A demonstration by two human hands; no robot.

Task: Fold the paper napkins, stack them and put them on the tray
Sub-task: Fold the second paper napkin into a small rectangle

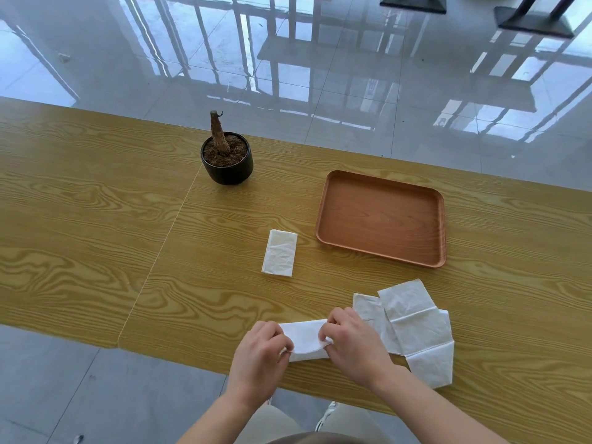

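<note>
A white paper napkin (305,338) lies partly folded near the table's front edge. My left hand (259,357) pinches its left end and my right hand (354,341) pinches its right end. To the right, a loose pile of unfolded napkins (416,328) lies spread and overlapping. One folded napkin (279,253) rests flat on the table further back, left of the tray. The brown wooden tray (381,219) sits at the right rear with nothing in it.
A black pot with a dry plant stump (226,158) stands at the back, left of the tray. The wooden table (96,235) has a seam running diagonally. Glossy tiled floor lies beyond the far edge.
</note>
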